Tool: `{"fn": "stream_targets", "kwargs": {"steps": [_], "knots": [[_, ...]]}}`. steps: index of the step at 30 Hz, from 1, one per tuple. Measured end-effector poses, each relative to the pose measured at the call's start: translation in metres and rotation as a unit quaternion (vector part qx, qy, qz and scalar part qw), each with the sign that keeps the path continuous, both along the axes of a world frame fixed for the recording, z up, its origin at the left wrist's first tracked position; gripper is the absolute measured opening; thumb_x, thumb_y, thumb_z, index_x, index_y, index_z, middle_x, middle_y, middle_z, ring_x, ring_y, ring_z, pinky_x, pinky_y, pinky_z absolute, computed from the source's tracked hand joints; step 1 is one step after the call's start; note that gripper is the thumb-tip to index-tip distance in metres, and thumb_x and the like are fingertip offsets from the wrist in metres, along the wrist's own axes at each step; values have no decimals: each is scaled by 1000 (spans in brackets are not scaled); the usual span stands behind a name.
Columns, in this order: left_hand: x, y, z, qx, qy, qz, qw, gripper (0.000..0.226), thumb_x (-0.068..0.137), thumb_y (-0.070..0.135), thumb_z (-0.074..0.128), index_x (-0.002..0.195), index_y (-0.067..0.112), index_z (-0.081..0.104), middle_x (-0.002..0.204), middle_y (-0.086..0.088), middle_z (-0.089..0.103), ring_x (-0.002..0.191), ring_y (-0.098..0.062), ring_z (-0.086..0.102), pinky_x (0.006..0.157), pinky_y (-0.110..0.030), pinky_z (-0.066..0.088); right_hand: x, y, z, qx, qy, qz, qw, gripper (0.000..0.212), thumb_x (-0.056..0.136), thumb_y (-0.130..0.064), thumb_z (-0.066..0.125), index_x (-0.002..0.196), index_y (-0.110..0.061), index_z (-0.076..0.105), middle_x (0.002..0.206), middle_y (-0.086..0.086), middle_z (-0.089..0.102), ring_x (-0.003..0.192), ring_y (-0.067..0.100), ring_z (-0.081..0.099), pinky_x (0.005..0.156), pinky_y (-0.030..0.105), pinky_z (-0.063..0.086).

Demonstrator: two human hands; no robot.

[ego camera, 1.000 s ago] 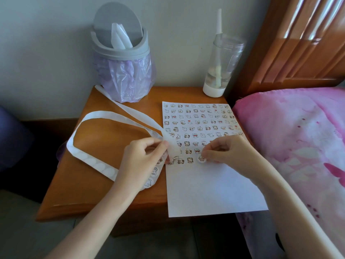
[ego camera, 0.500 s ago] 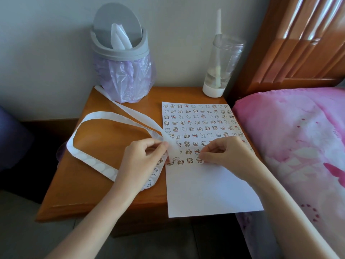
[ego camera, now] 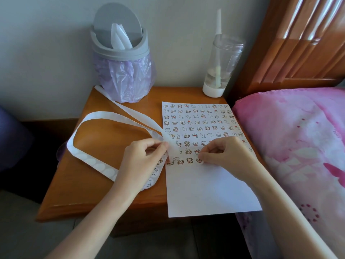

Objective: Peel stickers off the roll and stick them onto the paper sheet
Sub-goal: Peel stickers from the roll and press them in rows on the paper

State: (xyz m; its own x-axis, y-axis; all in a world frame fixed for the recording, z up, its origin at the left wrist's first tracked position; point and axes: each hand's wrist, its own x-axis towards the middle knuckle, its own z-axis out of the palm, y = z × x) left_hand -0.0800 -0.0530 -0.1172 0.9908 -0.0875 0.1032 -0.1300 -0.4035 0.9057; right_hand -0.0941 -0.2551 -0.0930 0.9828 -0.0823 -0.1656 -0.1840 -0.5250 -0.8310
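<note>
A white paper sheet [ego camera: 207, 189] lies on the wooden nightstand [ego camera: 89, 182], its upper half covered with rows of small cartoon stickers. A long white sticker strip [ego camera: 89, 162] loops across the table's left side. My left hand [ego camera: 142, 162] pinches the strip at the sheet's left edge. On the sheet, my right hand [ego camera: 227, 156] has its fingers curled, and its fingertips press a small round sticker [ego camera: 199, 161] at the end of the lowest sticker row.
A grey swing-lid bin [ego camera: 121, 53] with a purple liner stands at the back left of the table. At the back right stands a clear bottle [ego camera: 222, 66] with a white base. A pink bedspread [ego camera: 298, 146] borders the right side, under a wooden headboard [ego camera: 302, 43].
My right hand has shifted slightly left and down, setting the sticker onto the lowest row. The left hand and the strip have stayed where they were.
</note>
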Motion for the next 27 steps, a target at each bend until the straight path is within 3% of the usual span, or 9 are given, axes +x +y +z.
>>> {"fn": "stream_targets", "kwargs": {"steps": [4, 8, 12, 19, 23, 27], "knots": [[0, 0, 0, -2, 0, 0, 1000, 22, 88, 28, 60, 103, 15, 71, 86, 15, 69, 80, 1, 66, 60, -3, 46, 0, 0, -2, -5, -5, 6, 1000, 6, 76, -14, 77, 74, -11, 73, 67, 2, 72, 62, 16, 59, 65, 34, 45], [0, -1, 0, 7, -6, 0, 1000, 24, 88, 29, 60, 104, 14, 71, 88, 13, 69, 81, 0, 65, 60, 0, 44, 1, -1, -5, -7, -11, 7, 1000, 6, 76, -14, 76, 73, -12, 72, 62, -2, 70, 59, 12, 60, 64, 32, 45], [0, 0, 0, 5, -7, -2, 1000, 23, 88, 28, 60, 102, 15, 71, 86, 15, 69, 84, 8, 62, 62, -2, 46, 1, -1, -7, -16, -16, 16, 1000, 5, 76, -11, 75, 74, -12, 71, 58, -6, 65, 48, -3, 54, 59, 23, 43], [0, -1, 0, 15, -14, -6, 1000, 19, 88, 26, 60, 100, 16, 72, 79, 22, 64, 77, 19, 58, 58, 0, 43, 4, -6, -11, -39, -31, 37, 998, 14, 75, -17, 77, 83, -19, 66, 60, -3, 57, 55, 11, 46, 57, 29, 37], [0, -1, 0, 22, -18, -10, 1000, 18, 89, 26, 60, 99, 17, 72, 80, 21, 64, 76, 20, 57, 59, 0, 43, 7, -12, -14, -52, -46, 41, 997, 17, 83, -15, 70, 91, -21, 56, 62, -4, 53, 50, 6, 43, 52, 23, 34], [0, -1, -1, 22, -14, -9, 1000, 18, 89, 27, 59, 99, 17, 71, 82, 19, 65, 79, 19, 58, 59, 0, 43, 7, -9, -20, -48, -51, 39, 997, 30, 72, -32, 79, 88, -20, 57, 59, -6, 48, 53, 9, 40, 56, 29, 32]]}}
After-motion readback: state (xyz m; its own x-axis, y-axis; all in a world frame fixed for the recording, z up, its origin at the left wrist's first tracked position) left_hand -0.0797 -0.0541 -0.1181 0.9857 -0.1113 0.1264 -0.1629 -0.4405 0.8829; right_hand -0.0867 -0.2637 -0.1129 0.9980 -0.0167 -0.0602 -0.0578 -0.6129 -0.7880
